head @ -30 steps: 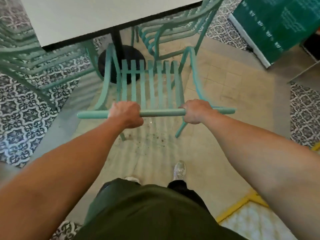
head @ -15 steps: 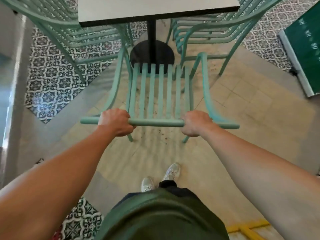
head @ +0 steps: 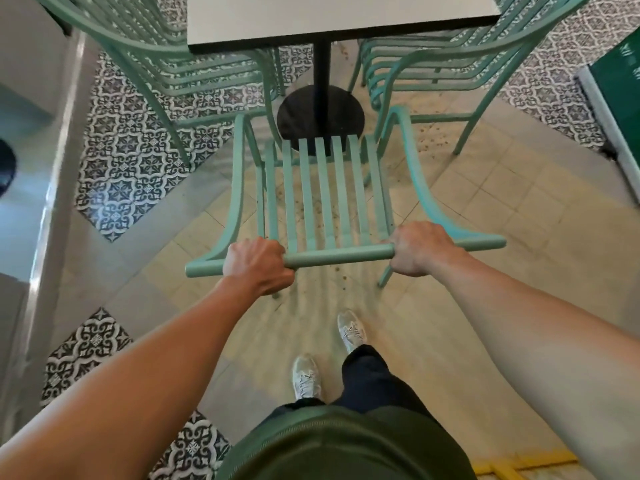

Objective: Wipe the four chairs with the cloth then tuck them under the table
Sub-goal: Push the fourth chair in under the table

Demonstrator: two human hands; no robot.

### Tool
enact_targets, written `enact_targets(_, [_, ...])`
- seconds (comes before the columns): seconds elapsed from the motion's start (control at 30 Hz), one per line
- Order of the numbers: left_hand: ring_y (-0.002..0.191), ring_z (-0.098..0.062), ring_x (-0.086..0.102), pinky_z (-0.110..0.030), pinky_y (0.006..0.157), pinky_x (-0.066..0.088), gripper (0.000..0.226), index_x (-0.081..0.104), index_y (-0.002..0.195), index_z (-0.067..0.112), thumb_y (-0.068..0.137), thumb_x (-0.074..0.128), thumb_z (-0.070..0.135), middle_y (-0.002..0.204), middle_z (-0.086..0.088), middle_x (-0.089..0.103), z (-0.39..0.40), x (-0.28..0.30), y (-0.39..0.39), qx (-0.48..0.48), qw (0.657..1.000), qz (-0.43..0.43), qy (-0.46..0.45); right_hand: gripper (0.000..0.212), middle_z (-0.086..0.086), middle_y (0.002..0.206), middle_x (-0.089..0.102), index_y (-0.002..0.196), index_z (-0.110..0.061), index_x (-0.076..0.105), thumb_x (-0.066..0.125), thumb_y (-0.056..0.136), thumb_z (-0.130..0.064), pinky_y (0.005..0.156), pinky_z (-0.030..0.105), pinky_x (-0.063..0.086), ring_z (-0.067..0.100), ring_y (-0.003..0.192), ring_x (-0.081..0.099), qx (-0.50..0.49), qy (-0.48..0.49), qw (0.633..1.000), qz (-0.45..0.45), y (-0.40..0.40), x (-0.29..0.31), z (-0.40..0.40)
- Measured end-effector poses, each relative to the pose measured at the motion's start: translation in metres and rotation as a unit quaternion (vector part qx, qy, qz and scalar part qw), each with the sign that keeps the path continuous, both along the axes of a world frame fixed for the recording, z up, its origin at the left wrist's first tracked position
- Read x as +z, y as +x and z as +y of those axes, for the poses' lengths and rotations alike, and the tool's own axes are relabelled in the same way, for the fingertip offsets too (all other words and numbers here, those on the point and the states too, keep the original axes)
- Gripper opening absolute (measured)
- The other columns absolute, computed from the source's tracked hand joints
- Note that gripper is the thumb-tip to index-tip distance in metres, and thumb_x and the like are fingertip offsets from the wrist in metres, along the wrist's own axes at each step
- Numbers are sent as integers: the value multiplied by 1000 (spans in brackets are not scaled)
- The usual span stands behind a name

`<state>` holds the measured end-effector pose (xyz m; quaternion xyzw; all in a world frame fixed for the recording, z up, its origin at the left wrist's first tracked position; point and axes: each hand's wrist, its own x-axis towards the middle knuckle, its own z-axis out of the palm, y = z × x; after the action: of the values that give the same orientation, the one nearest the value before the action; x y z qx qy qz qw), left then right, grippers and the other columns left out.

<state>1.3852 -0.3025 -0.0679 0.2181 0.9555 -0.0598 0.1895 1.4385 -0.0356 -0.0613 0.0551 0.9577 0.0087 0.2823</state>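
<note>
The mint-green slatted chair [head: 325, 192] now faces the worktop [head: 339, 19] squarely, its front edge just short of the black round base [head: 320, 116], where a second ago it sat angled off to one side. The person's white shoes [head: 304, 375] now stand one ahead of the other, farther behind the chair's top rail [head: 337, 258] than before.
</note>
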Motion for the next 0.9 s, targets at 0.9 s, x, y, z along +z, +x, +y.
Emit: enact_targets(0.9, [63, -17, 55, -30, 62, 43, 32, 70, 85, 31, 84, 54, 59, 63, 7, 54, 37, 5, -106, 57, 998, 28, 8, 15, -2, 76, 54, 93, -23, 56, 60, 79, -27, 56, 30, 40, 14, 66, 49, 45, -37, 997, 41, -115, 2, 39])
